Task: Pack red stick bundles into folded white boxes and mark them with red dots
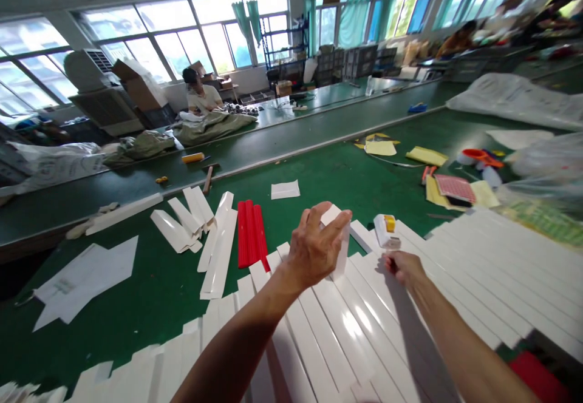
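Observation:
My left hand (314,248) is closed around the top end of an upright white folded card strip (340,251), thumb and fingers pinching it. My right hand (403,266) is curled shut just right of it, gripping a small white tool with a yellow part (387,228). Both hands hover over a fanned row of long white glossy strips (355,324) that covers the near part of the green table (150,281). Red strips (250,233) lie just left of my left hand.
Loose white folded strips (186,218) and flat white sheets (82,275) lie at left. Yellow sheets, a pink-patterned card (455,187) and plastic bags (542,172) sit at right. A seated person (203,96) works at a further table; others are at far right.

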The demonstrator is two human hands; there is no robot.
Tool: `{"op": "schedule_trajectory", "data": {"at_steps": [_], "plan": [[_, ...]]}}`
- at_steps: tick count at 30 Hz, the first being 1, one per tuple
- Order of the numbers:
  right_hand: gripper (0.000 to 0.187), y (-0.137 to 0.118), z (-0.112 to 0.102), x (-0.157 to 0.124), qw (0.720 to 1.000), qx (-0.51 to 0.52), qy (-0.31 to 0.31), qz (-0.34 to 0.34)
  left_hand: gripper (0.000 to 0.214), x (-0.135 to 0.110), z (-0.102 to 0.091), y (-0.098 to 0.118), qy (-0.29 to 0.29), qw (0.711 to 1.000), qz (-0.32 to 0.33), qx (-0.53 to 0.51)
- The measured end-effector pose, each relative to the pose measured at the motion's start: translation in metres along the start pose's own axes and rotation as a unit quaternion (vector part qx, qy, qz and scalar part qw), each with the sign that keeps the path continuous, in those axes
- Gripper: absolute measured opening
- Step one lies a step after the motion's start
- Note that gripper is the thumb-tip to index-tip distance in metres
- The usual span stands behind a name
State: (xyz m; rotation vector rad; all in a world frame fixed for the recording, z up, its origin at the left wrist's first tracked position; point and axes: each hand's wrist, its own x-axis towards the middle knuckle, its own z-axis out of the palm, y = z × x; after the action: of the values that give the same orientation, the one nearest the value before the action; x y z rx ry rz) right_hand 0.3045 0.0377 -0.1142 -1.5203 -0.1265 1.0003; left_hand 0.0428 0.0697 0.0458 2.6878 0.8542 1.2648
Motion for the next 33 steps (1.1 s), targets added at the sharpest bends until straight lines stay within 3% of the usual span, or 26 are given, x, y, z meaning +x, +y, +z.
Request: {"op": "schedule_trajectory", "data": {"at_steps": [2,5,8,12,20,24,28,30,33], "plan": [[0.019,-0.015,0.015,-0.027,0.999,0.010,-0.034,-0.009,0.040,0.002,0.002,0.001,0.005,1.000,0.000,0.005],[0.025,-0.055,0.038,-0.082,0.988,0.046,-0.134,-0.069,0.038,0.006,0.007,0.002,0.024,1.000,0.008,0.005],[0.030,-0.096,0.057,-0.140,0.947,0.059,-0.257,-0.184,0.051,0.010,0.010,0.004,0.031,0.999,0.004,-0.021],[0.026,-0.116,0.073,-0.184,0.925,-0.011,-0.281,-0.254,0.065,0.010,0.013,0.009,0.045,0.998,-0.034,-0.041],[0.032,-0.109,0.086,-0.185,0.928,-0.098,-0.229,-0.276,0.067,0.008,0.016,0.012,0.059,0.997,-0.040,-0.028],[0.048,-0.122,0.091,-0.183,0.950,-0.082,-0.256,-0.157,0.069,0.005,0.016,0.012,0.065,0.996,-0.054,-0.034],[0.046,-0.140,0.092,-0.178,0.937,-0.131,-0.322,-0.021,0.057,-0.001,0.016,0.012,0.112,0.991,-0.052,-0.047],[0.047,-0.145,0.091,-0.177,0.929,-0.152,-0.337,0.004,0.044,-0.002,0.015,0.010,0.115,0.991,-0.049,-0.040],[0.049,-0.144,0.089,-0.176,0.929,-0.147,-0.340,-0.012,0.038,0.001,0.009,0.006,0.054,0.996,-0.040,-0.052]]}}
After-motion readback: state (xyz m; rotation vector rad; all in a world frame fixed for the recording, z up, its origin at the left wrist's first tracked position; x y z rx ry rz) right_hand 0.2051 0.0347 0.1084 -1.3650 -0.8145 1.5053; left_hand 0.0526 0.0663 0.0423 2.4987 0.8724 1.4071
